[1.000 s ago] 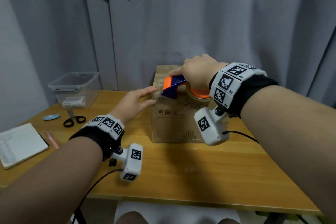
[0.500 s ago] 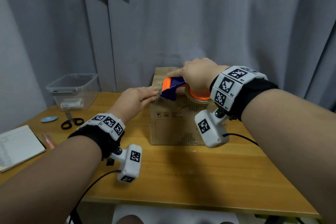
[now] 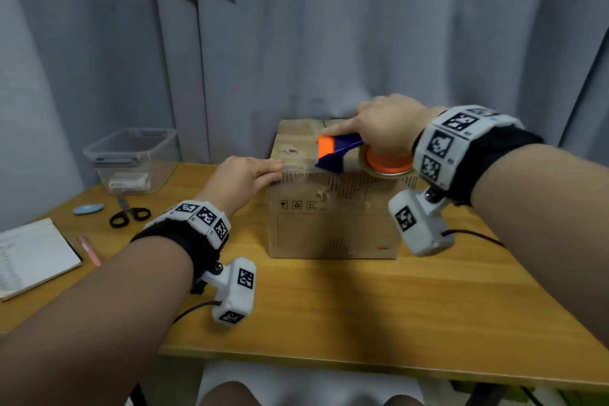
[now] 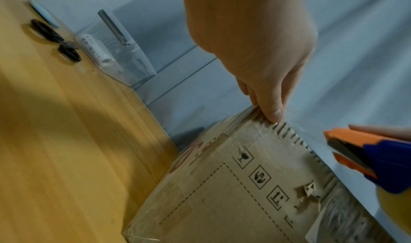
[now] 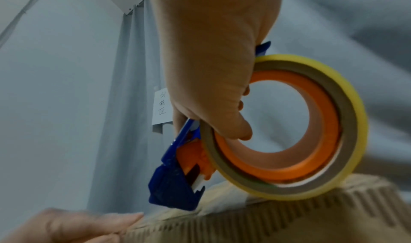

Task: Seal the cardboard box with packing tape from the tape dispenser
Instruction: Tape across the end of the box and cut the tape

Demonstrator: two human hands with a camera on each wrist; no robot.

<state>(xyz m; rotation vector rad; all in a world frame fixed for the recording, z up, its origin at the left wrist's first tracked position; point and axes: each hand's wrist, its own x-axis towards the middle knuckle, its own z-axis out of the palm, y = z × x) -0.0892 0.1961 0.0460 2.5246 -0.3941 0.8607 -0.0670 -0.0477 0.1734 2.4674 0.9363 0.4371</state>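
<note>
A brown cardboard box (image 3: 333, 224) stands on the wooden table (image 3: 329, 306), near the curtain. My right hand (image 3: 385, 128) grips a blue and orange tape dispenser (image 3: 339, 155) with its yellowish tape roll (image 5: 333, 132). The roll rests on the box's top front edge, and the blue nose (image 5: 173, 190) points left, just above the top. My left hand (image 3: 247, 175) lies with straight fingers (image 4: 273, 111) pressing on the top front-left edge of the box (image 4: 222, 203). A glossy strip of tape seems to run from there toward the dispenser, but it is blurred.
At the back left stands a clear plastic bin (image 3: 131, 155), with black scissors (image 3: 128, 214) and a blue oval thing (image 3: 88, 209) in front of it. A notebook (image 3: 33, 257) and a pink pen (image 3: 88, 249) lie at the left edge. A grey curtain hangs close behind the box.
My left hand has moved from beside the box onto its top front-left edge. The right hand has drawn the dispenser to the right along the box top.
</note>
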